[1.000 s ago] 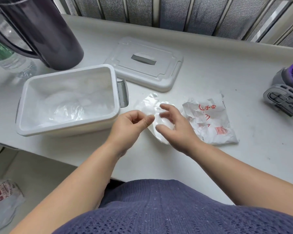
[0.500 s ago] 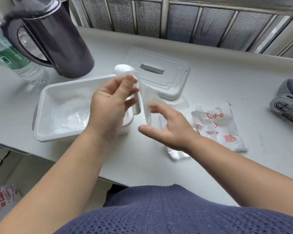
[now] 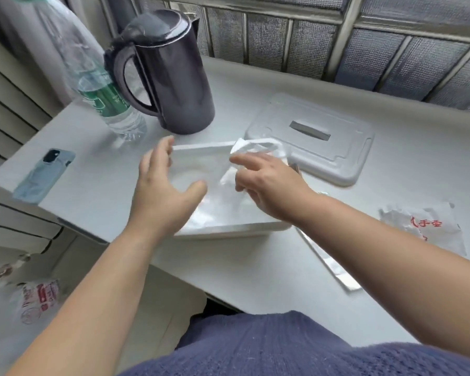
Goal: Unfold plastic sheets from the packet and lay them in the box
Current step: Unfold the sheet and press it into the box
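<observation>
The white box (image 3: pixel 223 229) stands in the middle of the table with clear plastic lying inside it. My right hand (image 3: pixel 269 185) hovers over the box's right half and holds a crumpled plastic sheet (image 3: pixel 251 145), which loops above my fingers and hangs down into the box. The index finger points left; the image is blurred there. Spread and holding nothing, my left hand (image 3: pixel 160 191) floats over the box's left side. The packet (image 3: pixel 429 226), white with red print, lies crumpled at the right of the table.
The box's lid (image 3: pixel 310 142) lies behind the box to the right. A dark kettle (image 3: pixel 171 77) and a water bottle (image 3: pixel 106 104) stand at the back left, a phone (image 3: pixel 44 175) lies at the left edge. A shiny strip (image 3: pixel 329 263) lies near the table's front edge.
My left hand has let go of the sheet it had lifted and has opened. My right hand has moved left from the table to over the box, now with the sheet. The view has swung left.
</observation>
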